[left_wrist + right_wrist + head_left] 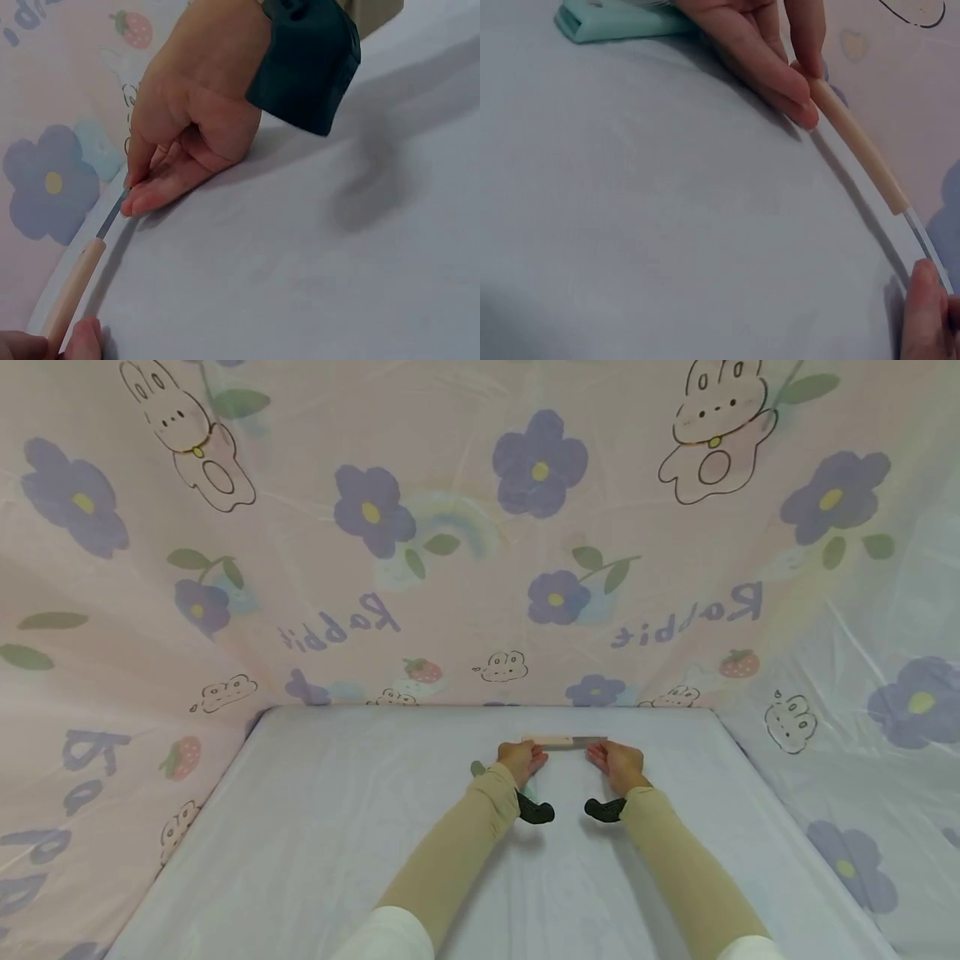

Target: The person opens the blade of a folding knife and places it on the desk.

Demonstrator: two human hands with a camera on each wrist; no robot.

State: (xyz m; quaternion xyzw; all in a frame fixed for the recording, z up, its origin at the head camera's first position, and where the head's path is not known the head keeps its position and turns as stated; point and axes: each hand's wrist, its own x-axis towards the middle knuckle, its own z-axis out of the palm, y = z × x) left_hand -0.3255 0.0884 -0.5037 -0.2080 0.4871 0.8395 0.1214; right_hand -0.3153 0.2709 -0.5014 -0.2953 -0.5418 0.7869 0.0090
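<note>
Spanning the knife (566, 742), left hand (522, 763) pinches handle (553, 741), right hand (619, 766) pinches blade (587, 742): light, level fingers (161, 187) work best!

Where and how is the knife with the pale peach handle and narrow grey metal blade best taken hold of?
Grip the handle at its bare middle, probably from the person's side. It is long, rounded and runs crosswise, that side open between the left hand at its left end and the right hand pinching the blade. The thin blade seems a poorer hold.
</note>
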